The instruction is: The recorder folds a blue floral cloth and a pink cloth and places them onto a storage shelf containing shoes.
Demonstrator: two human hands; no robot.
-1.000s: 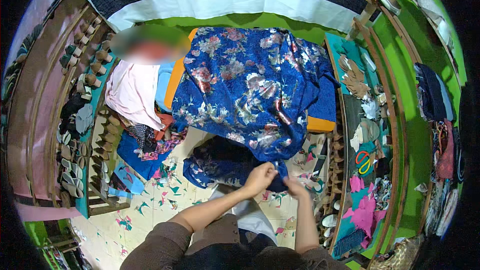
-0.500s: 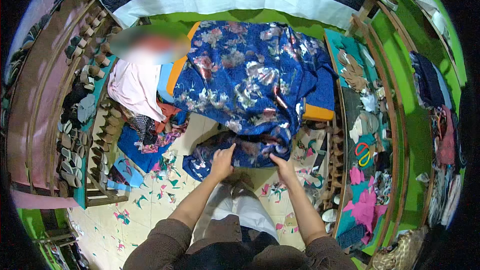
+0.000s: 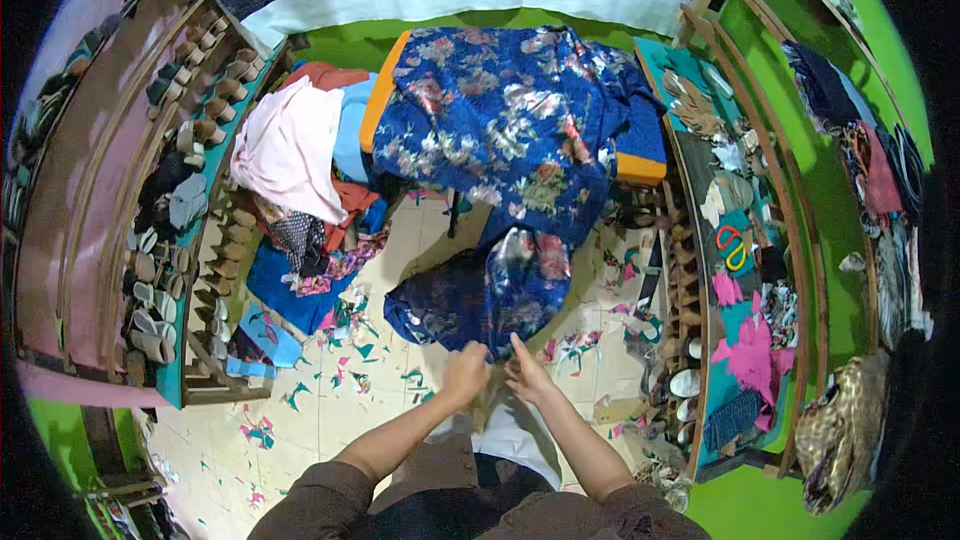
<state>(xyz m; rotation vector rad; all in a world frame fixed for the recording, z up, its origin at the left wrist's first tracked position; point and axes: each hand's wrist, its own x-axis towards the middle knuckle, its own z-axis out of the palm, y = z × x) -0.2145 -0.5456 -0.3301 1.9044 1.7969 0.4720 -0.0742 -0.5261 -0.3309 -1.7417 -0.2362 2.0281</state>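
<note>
A large dark blue floral cloth (image 3: 480, 140) is spread over a table with orange edges. Its near part hangs off the front and stretches toward me above the floor. My left hand (image 3: 466, 376) is closed on the cloth's near edge, knuckles up. Close beside it on the right, my right hand (image 3: 528, 376) pinches the same edge, its thumb pointing forward. The gathered near end of the cloth bulges just beyond both hands, showing a shiny floral side and a darker side.
Shoe racks (image 3: 165, 270) stand on the left. On the right, a green-topped bench (image 3: 735, 290) carries red-and-yellow scissors (image 3: 733, 248) and pink scraps (image 3: 755, 350). A clothes pile (image 3: 290, 155) lies left of the table. Fabric snippets litter the tiled floor (image 3: 350, 420).
Both hands have drawn together and toward me, pulling the cloth's near edge with them. The cloth on the table has shifted, and its hanging part now stretches out more.
</note>
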